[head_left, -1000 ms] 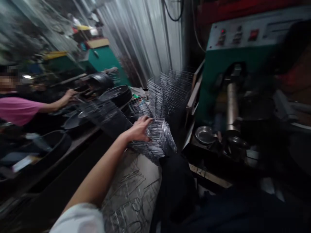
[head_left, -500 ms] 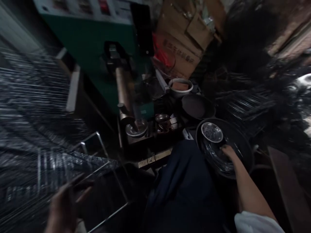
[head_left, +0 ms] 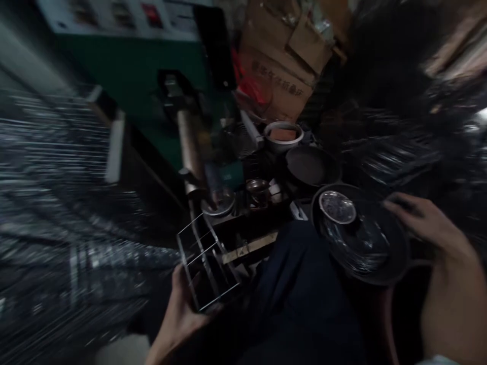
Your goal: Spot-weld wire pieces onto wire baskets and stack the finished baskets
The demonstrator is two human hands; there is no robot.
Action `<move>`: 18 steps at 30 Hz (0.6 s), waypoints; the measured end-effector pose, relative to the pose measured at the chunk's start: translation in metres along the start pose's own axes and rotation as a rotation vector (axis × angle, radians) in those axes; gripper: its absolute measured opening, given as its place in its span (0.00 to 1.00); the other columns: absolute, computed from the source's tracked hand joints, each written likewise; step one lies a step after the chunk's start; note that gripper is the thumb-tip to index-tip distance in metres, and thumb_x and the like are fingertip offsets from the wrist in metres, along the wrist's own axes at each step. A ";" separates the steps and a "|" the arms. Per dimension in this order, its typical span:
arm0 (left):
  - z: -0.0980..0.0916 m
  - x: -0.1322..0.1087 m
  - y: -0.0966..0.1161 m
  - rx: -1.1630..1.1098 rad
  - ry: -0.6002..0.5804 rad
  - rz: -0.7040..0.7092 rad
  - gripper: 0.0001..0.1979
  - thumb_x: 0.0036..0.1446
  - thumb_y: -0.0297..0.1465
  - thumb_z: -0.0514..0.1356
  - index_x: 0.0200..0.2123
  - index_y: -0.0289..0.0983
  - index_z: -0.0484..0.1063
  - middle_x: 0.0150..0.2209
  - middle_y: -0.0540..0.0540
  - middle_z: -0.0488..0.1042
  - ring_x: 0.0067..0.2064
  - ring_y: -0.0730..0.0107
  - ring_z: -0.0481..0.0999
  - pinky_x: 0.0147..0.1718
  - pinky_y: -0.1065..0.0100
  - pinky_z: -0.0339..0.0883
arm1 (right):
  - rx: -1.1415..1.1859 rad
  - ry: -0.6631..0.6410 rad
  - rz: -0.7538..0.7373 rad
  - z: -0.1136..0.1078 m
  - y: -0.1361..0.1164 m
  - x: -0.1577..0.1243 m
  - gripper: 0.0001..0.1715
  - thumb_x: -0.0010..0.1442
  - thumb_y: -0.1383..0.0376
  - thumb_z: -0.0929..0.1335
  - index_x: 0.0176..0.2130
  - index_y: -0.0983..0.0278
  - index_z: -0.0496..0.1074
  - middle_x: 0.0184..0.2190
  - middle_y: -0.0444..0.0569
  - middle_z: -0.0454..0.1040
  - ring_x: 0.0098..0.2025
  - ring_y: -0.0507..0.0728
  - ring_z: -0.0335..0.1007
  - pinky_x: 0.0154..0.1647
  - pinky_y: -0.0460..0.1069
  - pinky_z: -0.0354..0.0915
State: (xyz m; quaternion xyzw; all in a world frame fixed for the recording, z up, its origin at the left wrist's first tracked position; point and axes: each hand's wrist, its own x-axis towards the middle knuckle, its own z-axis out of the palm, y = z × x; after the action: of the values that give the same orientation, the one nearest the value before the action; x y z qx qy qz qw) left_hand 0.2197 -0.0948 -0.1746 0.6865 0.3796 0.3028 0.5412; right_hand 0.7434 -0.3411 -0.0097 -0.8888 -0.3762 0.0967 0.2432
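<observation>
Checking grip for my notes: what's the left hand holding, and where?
The left hand grips a wire rack by its lower corner.

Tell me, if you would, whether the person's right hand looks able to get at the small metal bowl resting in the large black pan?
Probably yes. The right hand hovers over the rim of the large black pan, and nothing appears to stand between it and the small metal bowl, which sits open on top.

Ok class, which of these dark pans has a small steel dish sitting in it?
The large black pan by the right hand; the smaller dark pan beyond it holds none.
</observation>
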 end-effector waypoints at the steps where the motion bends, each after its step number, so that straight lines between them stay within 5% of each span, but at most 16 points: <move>1: 0.001 0.003 0.006 0.015 0.024 0.017 0.55 0.37 0.37 0.77 0.66 0.60 0.54 0.64 0.42 0.62 0.66 0.32 0.68 0.60 0.29 0.68 | 0.094 -0.039 -0.055 0.004 -0.017 0.003 0.33 0.63 0.38 0.68 0.40 0.65 0.77 0.31 0.52 0.79 0.35 0.61 0.75 0.36 0.52 0.68; 7: -0.011 0.018 0.022 0.105 0.037 0.181 0.59 0.35 0.34 0.79 0.68 0.52 0.52 0.67 0.39 0.55 0.69 0.37 0.63 0.68 0.32 0.57 | 0.046 0.094 -0.284 0.048 -0.112 0.039 0.51 0.53 0.23 0.62 0.37 0.66 0.79 0.36 0.53 0.78 0.37 0.60 0.73 0.43 0.55 0.64; 11: -0.021 0.015 0.026 0.114 0.049 0.245 0.60 0.38 0.37 0.79 0.69 0.54 0.48 0.68 0.39 0.53 0.67 0.39 0.64 0.67 0.31 0.57 | -0.003 0.324 -0.470 0.044 -0.154 0.052 0.44 0.56 0.26 0.65 0.34 0.64 0.75 0.36 0.50 0.74 0.37 0.56 0.69 0.42 0.54 0.60; 14: -0.024 0.014 0.029 0.068 0.074 0.262 0.59 0.39 0.40 0.78 0.69 0.55 0.48 0.67 0.39 0.54 0.66 0.40 0.65 0.67 0.32 0.58 | 0.189 0.213 -0.565 0.062 -0.176 0.052 0.37 0.57 0.32 0.71 0.30 0.63 0.71 0.31 0.45 0.68 0.32 0.53 0.63 0.35 0.51 0.57; 18: -0.022 0.017 0.031 -0.001 0.092 0.259 0.58 0.39 0.42 0.78 0.68 0.52 0.49 0.65 0.38 0.56 0.64 0.43 0.67 0.67 0.34 0.59 | 0.518 -0.111 -0.533 0.142 -0.194 0.055 0.37 0.56 0.35 0.74 0.24 0.63 0.65 0.26 0.42 0.61 0.29 0.52 0.58 0.32 0.50 0.55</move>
State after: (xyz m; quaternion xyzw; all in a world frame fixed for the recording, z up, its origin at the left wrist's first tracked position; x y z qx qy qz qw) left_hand 0.2166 -0.0731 -0.1391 0.7148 0.3121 0.4017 0.4799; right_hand 0.6104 -0.1347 -0.0339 -0.6622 -0.5699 0.1701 0.4558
